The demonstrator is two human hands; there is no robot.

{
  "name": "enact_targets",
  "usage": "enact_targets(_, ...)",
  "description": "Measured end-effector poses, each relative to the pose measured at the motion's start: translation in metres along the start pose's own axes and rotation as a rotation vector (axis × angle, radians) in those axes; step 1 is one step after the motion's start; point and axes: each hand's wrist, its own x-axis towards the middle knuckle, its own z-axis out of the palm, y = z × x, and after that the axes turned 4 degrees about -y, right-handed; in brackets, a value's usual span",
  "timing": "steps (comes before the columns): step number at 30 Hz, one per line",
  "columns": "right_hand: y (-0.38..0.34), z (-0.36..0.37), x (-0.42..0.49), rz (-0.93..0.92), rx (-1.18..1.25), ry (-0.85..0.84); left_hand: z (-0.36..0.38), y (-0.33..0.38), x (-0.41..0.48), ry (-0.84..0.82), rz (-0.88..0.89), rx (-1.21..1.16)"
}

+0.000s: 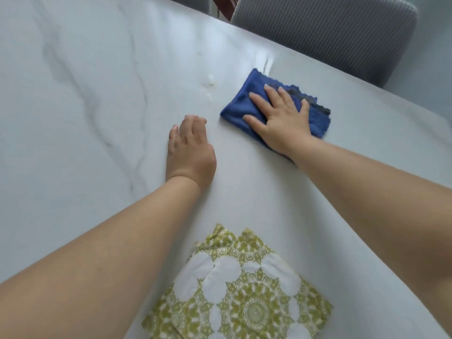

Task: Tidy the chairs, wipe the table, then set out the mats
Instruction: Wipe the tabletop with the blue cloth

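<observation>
Table (73,167): pale, glossy marble-look top with grey veins running from 11 o'clock down toward 7; smooth and flat, filling most of the view.
Left hand (189,145): resting on the table just left of centre, fingers curled loosely together with the tips tucked under, holding nothing.
Wet marks (209,80): small shiny droplets on the surface at 12 o'clock from the left hand.
Mats (242,292): a stack at 6 o'clock between the two forearms, thin and flat with scalloped edges, olive-green medallion print with white petal shapes; one corner points to 12 o'clock.
Cloth (244,104): blue, soft and nubby, folded into a rough rectangle with a darker frilled edge, lying at 1 o'clock; long axis runs from 10 o'clock to 4 o'clock.
Right hand (281,116): palm flat on the cloth, fingers spread and pressing down, tips pointing to 11 o'clock.
Chair (330,33): grey ribbed fabric back, tucked against the far table edge at 1 o'clock.
</observation>
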Motion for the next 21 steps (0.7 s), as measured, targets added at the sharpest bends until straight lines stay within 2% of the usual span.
enact_targets(6, 0.02, -0.029, 0.11, 0.198, 0.06, 0.022, 0.006, -0.002, 0.004, -0.012, 0.018, 0.058)
enact_targets(10, 0.017, -0.037, 0.135, 0.297, 0.095, 0.011, 0.007, -0.005, 0.008, -0.035, 0.022, 0.098)
enact_targets(13, 0.002, -0.034, 0.119, 0.314, 0.105, 0.014, 0.006, -0.004, 0.007, -0.042, 0.013, 0.07)
enact_targets(21, -0.051, 0.001, 0.008, 0.153, 0.091, 0.008, -0.012, 0.007, 0.001, 0.021, -0.115, -0.238)
